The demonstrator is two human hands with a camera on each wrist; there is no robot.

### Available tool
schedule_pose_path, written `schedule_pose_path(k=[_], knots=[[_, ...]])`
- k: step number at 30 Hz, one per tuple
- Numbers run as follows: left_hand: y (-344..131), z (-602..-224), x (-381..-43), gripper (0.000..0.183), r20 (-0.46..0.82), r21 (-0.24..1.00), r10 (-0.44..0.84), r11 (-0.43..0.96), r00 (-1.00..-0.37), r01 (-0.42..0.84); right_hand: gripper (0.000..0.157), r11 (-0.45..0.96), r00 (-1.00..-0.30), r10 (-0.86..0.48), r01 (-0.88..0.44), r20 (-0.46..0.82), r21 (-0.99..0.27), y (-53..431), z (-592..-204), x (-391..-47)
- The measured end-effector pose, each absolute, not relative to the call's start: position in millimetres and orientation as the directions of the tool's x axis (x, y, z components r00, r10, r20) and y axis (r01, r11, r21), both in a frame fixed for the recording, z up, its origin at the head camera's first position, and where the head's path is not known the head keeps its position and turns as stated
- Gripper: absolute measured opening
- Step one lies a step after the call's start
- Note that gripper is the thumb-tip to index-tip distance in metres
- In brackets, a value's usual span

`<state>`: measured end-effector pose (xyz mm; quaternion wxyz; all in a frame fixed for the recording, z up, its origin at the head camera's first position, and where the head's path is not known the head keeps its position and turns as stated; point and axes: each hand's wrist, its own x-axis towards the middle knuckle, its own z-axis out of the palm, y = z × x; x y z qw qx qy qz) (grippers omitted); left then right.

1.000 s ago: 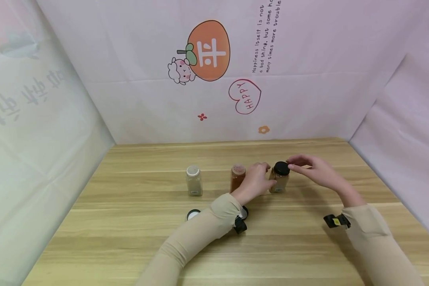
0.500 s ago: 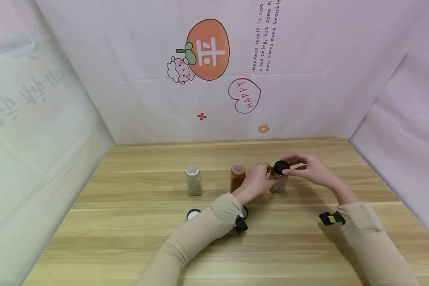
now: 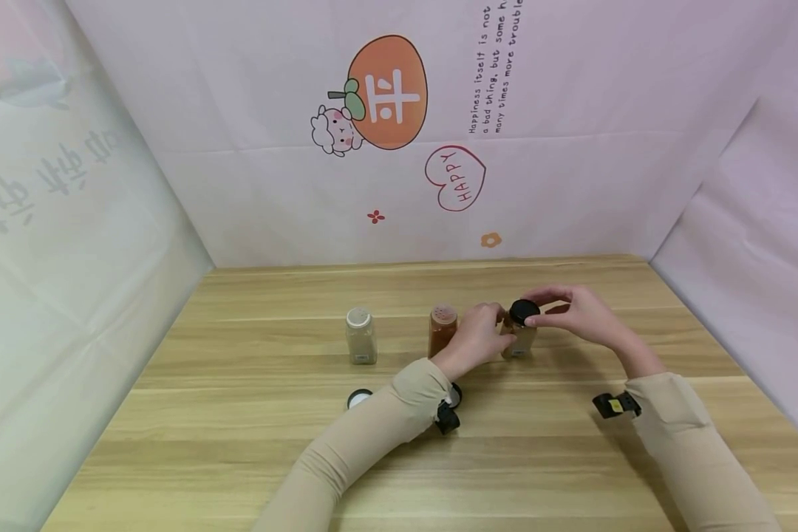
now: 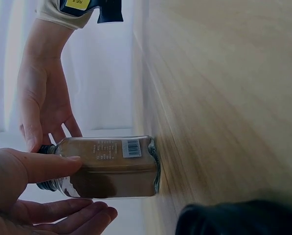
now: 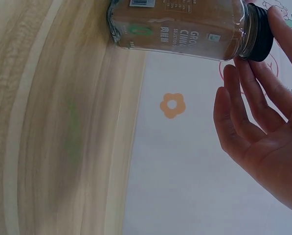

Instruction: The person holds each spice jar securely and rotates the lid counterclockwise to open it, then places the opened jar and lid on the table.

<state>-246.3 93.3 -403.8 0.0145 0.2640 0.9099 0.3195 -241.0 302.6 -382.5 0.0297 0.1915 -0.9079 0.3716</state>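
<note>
Gripping the brown jar (image 3: 523, 342) upright on the worktop (image 3: 226, 451), right of the uncapped red shaker (image 3: 441, 334), I have my left hand (image 3: 475, 337) round the jar's shaker-facing side and my right hand (image 3: 581, 316), farther from the shaker, pinching the black lid (image 3: 524, 311) atop its vertical long axis

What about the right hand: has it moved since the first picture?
Yes: in the head view, the right hand has shifted slightly left, judged against the orange flower, and now grips the cap of the rightmost jar.
</note>
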Motion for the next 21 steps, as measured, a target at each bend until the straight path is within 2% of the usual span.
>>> schedule_pose_path(k=[21], knots=[[94.4, -402.4, -247.3, 0.026, 0.143, 0.576, 0.502, 0.658, -0.853, 0.484, 0.041, 0.636, -0.919, -0.328, -0.385, 0.217, -0.669, 304.2, -383.6, -243.5]])
